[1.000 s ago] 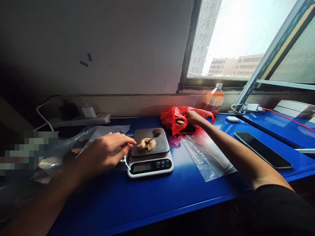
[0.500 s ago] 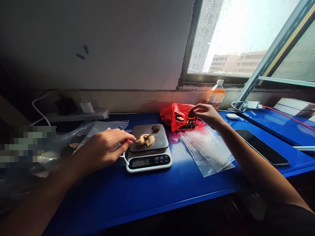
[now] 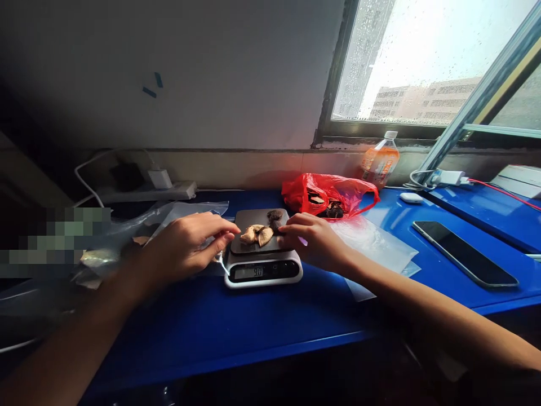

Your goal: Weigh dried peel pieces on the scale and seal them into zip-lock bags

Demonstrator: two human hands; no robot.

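Observation:
A small digital scale [image 3: 264, 272] stands on the blue table, its display reading what looks like 9.0. Pale, curled dried slices [image 3: 257, 235] lie on its metal plate, with a dark wrinkled dried piece [image 3: 274, 215] behind them. My right hand [image 3: 315, 237] is over the plate's right side, its thumb and fingers pinching another dark dried piece [image 3: 277, 224] close to the first. At the plate's left edge hovers my left hand [image 3: 200, 242], fingers loosely curled and thumb slightly apart from the index finger. I see nothing held in it.
Behind my right hand lies an open red plastic bag [image 3: 302, 189] with dark pieces inside. Clear plastic bags [image 3: 376, 242] lie on both sides of the scale. A phone [image 3: 465, 254], an earphone case [image 3: 411, 198] and an orange drink bottle [image 3: 382, 160] are to the right. A power strip [image 3: 177, 192] runs along the wall.
My right hand has moved left and nearer, from the red bag to the scale plate, with a dark piece at its fingertips. My left hand stays beside the scale. The view has shifted slightly.

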